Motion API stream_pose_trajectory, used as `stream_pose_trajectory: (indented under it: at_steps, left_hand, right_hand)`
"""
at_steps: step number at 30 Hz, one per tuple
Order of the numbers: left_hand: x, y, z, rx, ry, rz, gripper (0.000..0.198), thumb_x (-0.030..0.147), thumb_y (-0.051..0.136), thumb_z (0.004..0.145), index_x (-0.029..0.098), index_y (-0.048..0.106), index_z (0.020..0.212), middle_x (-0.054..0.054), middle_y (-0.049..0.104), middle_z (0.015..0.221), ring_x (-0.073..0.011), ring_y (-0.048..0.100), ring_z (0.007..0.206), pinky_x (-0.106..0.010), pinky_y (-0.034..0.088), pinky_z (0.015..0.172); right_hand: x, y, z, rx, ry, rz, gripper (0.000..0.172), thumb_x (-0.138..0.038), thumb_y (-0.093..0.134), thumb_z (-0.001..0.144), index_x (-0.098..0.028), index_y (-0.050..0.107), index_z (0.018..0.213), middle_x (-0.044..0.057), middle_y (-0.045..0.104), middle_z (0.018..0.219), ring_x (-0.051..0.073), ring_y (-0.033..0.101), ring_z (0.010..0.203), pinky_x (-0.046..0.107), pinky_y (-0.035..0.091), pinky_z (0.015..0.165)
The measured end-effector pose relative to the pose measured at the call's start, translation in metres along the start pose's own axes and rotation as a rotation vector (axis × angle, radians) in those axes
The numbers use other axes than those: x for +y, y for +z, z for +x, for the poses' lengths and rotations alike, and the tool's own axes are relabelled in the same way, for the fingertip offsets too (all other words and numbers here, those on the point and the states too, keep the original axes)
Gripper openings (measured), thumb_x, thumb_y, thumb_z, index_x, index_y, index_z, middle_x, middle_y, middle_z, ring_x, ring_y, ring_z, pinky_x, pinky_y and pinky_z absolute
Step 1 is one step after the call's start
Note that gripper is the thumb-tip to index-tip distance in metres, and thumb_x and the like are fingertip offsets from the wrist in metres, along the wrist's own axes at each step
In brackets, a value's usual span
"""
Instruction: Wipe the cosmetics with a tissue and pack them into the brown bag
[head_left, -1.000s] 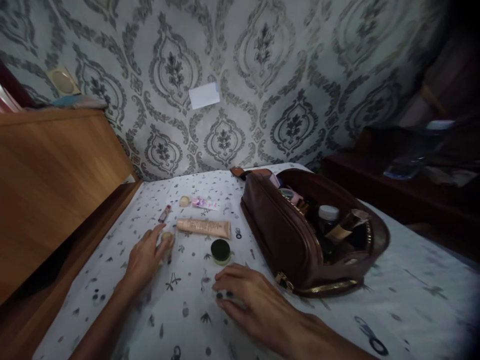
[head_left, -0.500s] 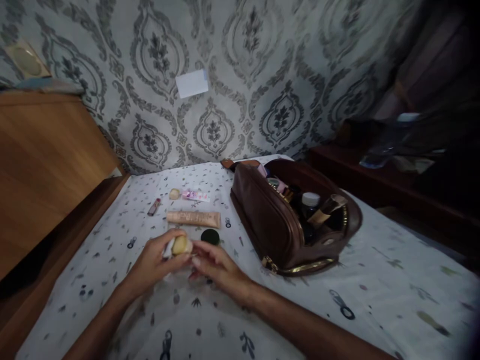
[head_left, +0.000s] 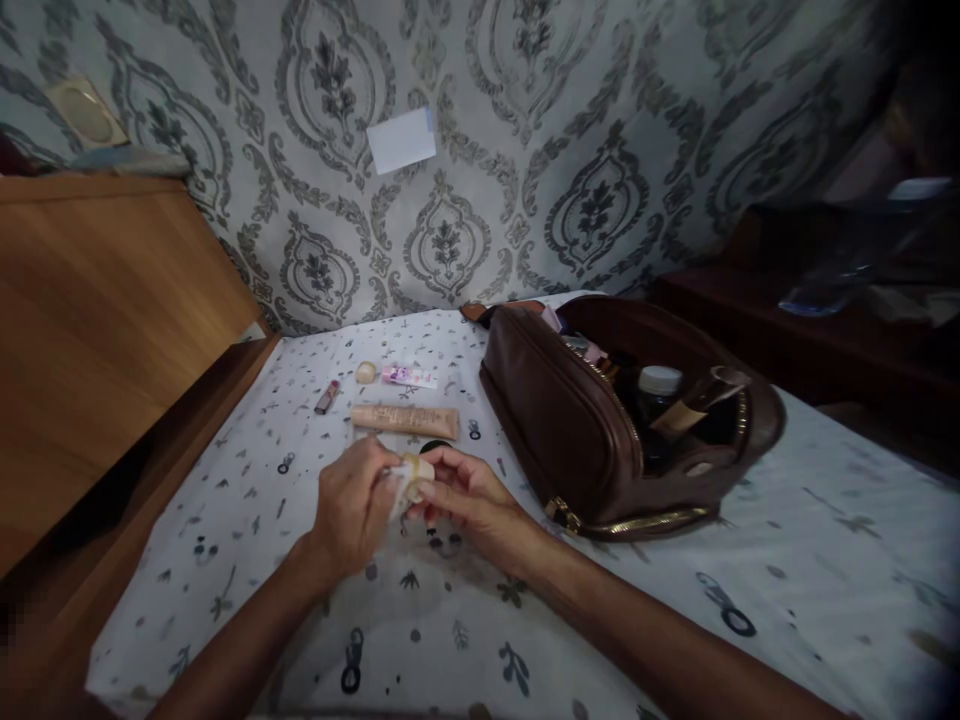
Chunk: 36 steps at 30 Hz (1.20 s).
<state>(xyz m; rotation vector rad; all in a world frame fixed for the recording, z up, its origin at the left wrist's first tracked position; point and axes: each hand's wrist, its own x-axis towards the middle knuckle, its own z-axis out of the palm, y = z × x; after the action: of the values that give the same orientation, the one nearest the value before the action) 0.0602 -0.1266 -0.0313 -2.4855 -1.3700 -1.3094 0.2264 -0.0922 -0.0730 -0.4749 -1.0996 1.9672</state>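
Note:
Both my hands meet over the patterned white sheet [head_left: 525,640]. My left hand [head_left: 352,505] and my right hand [head_left: 465,500] pinch a small pale bottle with a yellowish cap [head_left: 411,473] between their fingertips. Just behind them lie a peach tube [head_left: 405,420] and a dark round jar [head_left: 435,447], the jar partly hidden by my fingers. To the right stands an open brown leather toiletry bag [head_left: 570,430] with bottles showing inside.
A small lipstick [head_left: 327,397], a round pale lid [head_left: 365,372] and a pink-white tube [head_left: 409,377] lie farther back. A wooden headboard [head_left: 97,340] rises on the left. Patterned wallpaper [head_left: 525,150] is behind. A dark side table [head_left: 825,340] stands at the right.
My left hand lifted the small bottle from the sheet and brought it to the middle. My right hand rose from the sheet and joined it at the cap.

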Motion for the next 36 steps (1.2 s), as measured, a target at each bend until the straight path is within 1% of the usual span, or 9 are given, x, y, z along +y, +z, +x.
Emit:
stream_pose_trajectory:
  at_steps: [3,7,10,13,17,21,26,31,36]
  left_hand:
    - [0.004,0.002,0.008,-0.08,0.01,-0.024,0.024,0.023,0.043,0.096,0.02,0.049,0.073,-0.001,0.05,0.07,-0.0148,0.049,0.066,-0.027,0.037,0.063]
    - [-0.001,0.004,0.014,-0.171,-0.32,-0.298,0.025,0.031,0.047,0.096,0.019,0.049,0.074,0.003,0.046,0.071,-0.0123,0.045,0.066,-0.024,0.037,0.063]
    - [-0.007,0.012,0.011,-0.131,-0.578,-0.558,0.023,0.036,0.051,0.094,0.019,0.051,0.079,0.004,0.045,0.072,-0.0111,0.044,0.065,-0.022,0.037,0.06]
    - [-0.006,0.022,0.004,-0.035,-0.683,-0.65,0.028,0.041,0.047,0.096,0.019,0.05,0.079,0.004,0.044,0.069,-0.0111,0.043,0.062,-0.021,0.036,0.057]
    - [0.001,0.026,-0.006,-0.012,-0.549,-0.527,0.035,0.044,0.032,0.102,0.019,0.05,0.085,0.002,0.048,0.071,-0.0132,0.048,0.066,-0.024,0.041,0.063]
    - [0.0,0.025,-0.015,-0.071,-0.39,-0.347,0.032,0.04,0.031,0.103,0.018,0.051,0.114,-0.005,0.06,0.093,-0.0177,0.059,0.084,-0.03,0.047,0.079]
    - [-0.008,0.025,-0.024,-0.19,-0.271,-0.248,0.038,0.035,0.032,0.101,0.016,0.041,0.133,-0.014,0.059,0.124,-0.0241,0.059,0.112,-0.038,0.046,0.095]
    - [-0.007,0.023,-0.022,-0.261,-0.337,-0.318,0.038,0.04,0.037,0.1,0.017,0.042,0.129,-0.009,0.067,0.106,-0.0219,0.064,0.091,-0.034,0.049,0.082]
    - [-0.003,0.025,-0.021,-0.158,-0.482,-0.469,0.037,0.045,0.048,0.096,0.019,0.043,0.122,0.002,0.058,0.079,-0.0151,0.055,0.068,-0.026,0.044,0.064]
  right_hand:
    - [0.0,-0.003,-0.001,-0.024,0.003,-0.126,0.04,-0.039,0.084,0.069,-0.018,0.059,0.092,-0.004,0.066,0.076,0.01,0.065,0.064,0.022,0.047,0.058]
    - [0.002,-0.005,-0.002,-0.094,0.016,-0.164,0.043,-0.033,0.087,0.065,-0.02,0.058,0.093,-0.004,0.067,0.08,0.011,0.065,0.071,0.024,0.05,0.066]
    - [0.001,-0.003,-0.003,-0.104,0.025,-0.114,0.043,-0.027,0.087,0.065,-0.021,0.059,0.096,-0.003,0.069,0.085,0.012,0.068,0.077,0.027,0.054,0.072]
    - [0.0,-0.002,-0.002,-0.025,0.006,-0.054,0.043,-0.028,0.088,0.063,-0.021,0.06,0.096,-0.002,0.07,0.088,0.014,0.07,0.075,0.029,0.057,0.071]
    - [0.0,-0.001,0.001,0.085,-0.065,-0.059,0.037,-0.028,0.087,0.064,-0.02,0.063,0.091,-0.002,0.068,0.084,0.011,0.066,0.067,0.027,0.057,0.067]
    - [0.002,-0.001,0.001,0.127,-0.126,-0.155,0.035,-0.029,0.085,0.068,-0.022,0.061,0.093,-0.002,0.068,0.083,0.012,0.064,0.073,0.028,0.056,0.07]
    - [0.002,0.001,-0.005,0.159,-0.378,-0.659,0.023,-0.025,0.073,0.078,-0.021,0.059,0.095,0.0,0.062,0.082,0.014,0.06,0.072,0.029,0.053,0.067]
    - [0.0,0.002,-0.014,0.114,-0.652,-1.125,0.018,-0.012,0.057,0.087,-0.02,0.058,0.103,0.004,0.057,0.093,0.015,0.058,0.078,0.029,0.054,0.07]
    - [0.0,0.005,-0.016,0.184,-0.694,-1.217,0.018,-0.013,0.056,0.087,-0.019,0.057,0.104,0.005,0.056,0.094,0.015,0.057,0.078,0.028,0.053,0.07]
